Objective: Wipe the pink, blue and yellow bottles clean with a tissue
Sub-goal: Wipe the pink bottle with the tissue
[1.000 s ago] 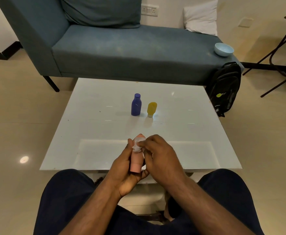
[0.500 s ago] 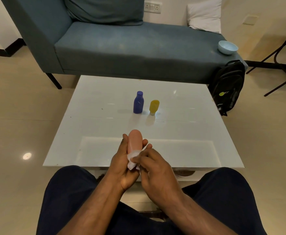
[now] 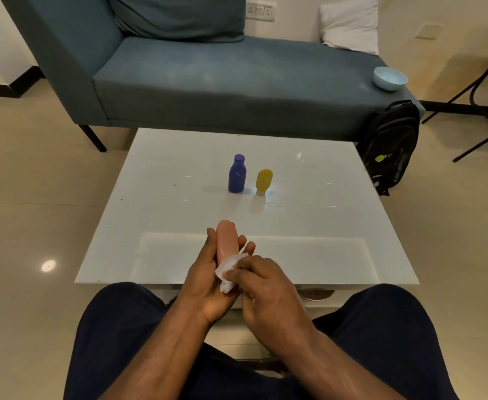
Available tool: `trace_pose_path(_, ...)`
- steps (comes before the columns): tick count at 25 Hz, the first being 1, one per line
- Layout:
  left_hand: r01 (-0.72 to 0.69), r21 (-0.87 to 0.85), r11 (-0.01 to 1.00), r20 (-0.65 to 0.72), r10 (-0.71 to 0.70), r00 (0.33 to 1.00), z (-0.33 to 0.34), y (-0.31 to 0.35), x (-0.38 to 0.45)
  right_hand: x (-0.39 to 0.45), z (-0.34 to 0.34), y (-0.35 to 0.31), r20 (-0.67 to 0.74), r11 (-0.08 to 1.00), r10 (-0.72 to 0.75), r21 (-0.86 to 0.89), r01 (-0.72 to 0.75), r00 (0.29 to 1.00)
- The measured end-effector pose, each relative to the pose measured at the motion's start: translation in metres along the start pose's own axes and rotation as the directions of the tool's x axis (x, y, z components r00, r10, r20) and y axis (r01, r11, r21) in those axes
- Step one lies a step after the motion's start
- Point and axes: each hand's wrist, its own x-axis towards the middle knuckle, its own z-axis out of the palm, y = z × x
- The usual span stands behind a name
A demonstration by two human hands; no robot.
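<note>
- Step in hand, by our read: wiping the pink bottle [image 3: 227, 240]; blue bottle [image 3: 237, 174] and yellow bottle [image 3: 263, 181] stood upright, just beside each other, mid-desk [image 3: 156, 197].
- To do it well: turn the bottle in the grip, cover the hidden base too.
- Left hand [image 3: 211, 280] was palm-up over the desk's near edge, fingers curled round the bottle.
- Right hand [image 3: 268, 287] came in from the right, fingers pinching the tissue [image 3: 227, 271] against the bottle's lower part.

The pink bottle [image 3: 227, 241] stands upright in my left hand [image 3: 208, 284] at the table's near edge, my right hand [image 3: 265, 287] pressing a crumpled white tissue [image 3: 228, 272] to its lower half; farther off stand the blue bottle [image 3: 237, 174] and, just right, the yellow bottle [image 3: 263, 181], cap down
</note>
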Motion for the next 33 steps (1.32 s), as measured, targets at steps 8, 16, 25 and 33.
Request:
trace_pose_path(8, -0.099, 0.029, 0.995, 0.033, 0.098, 0.995, 0.003, -0.004, -0.003, 0.005, -0.003, 0.001, 0.119, 0.993, -0.019, -0.115, 0.033, 0.993)
trace_pose_path(16, -0.125, 0.129, 0.984, 0.021, 0.123, 0.992, -0.002, -0.006, -0.001, 0.025, -0.008, 0.02, 0.03, 0.984, 0.11, -0.146, -0.105, 0.993)
trace_pose_path(25, -0.198, 0.28, 0.939, -0.045, 0.219, 0.975, 0.001, -0.013, -0.002, 0.046, -0.014, 0.028, 0.073, 0.968, 0.159, -0.209, -0.141, 0.985)
trace_pose_path(33, -0.183, 0.365, 0.913, -0.06, 0.219, 0.974, 0.001, -0.015, -0.003, 0.036, -0.009, 0.039, 0.023, 0.987, 0.095, -0.129, -0.091, 0.995)
